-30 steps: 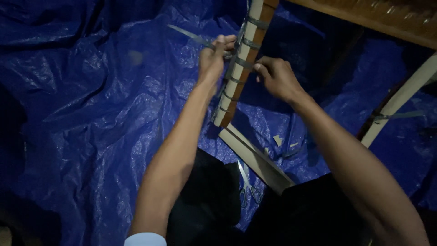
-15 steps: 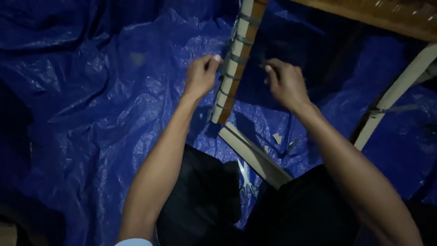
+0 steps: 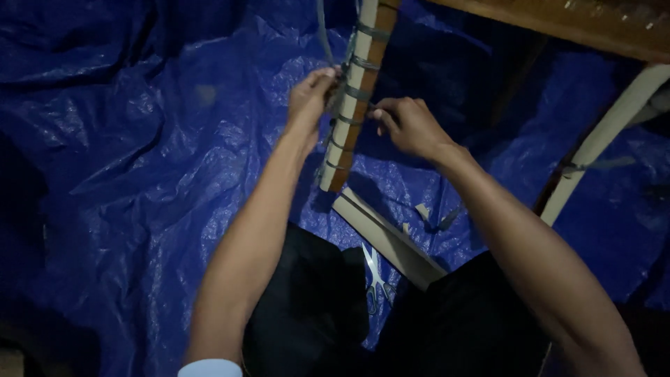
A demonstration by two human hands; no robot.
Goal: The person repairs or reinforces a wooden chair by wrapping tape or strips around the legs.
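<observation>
A slanted leg [image 3: 354, 115], brown wood with a pale strip bound to its left side, stands before me, wrapped by several grey bands. My left hand [image 3: 312, 98] pinches a grey strap [image 3: 323, 31] that runs up from its fingers, right against the leg's left side. My right hand [image 3: 407, 124] is closed against the leg's right side, fingertips on a band at mid height; what it grips is hard to make out.
A blue tarp [image 3: 139, 139] covers the floor. A loose pale strip [image 3: 387, 237] lies by my knees, with scissors [image 3: 375, 279] beside it. Another pale leg [image 3: 600, 139] with a grey band stands at the right under a wooden top [image 3: 558, 21].
My left hand has moved from stretching the strap out to the left to pressing it in against the leg. The strap now runs upward. My right hand stays at the leg's right side.
</observation>
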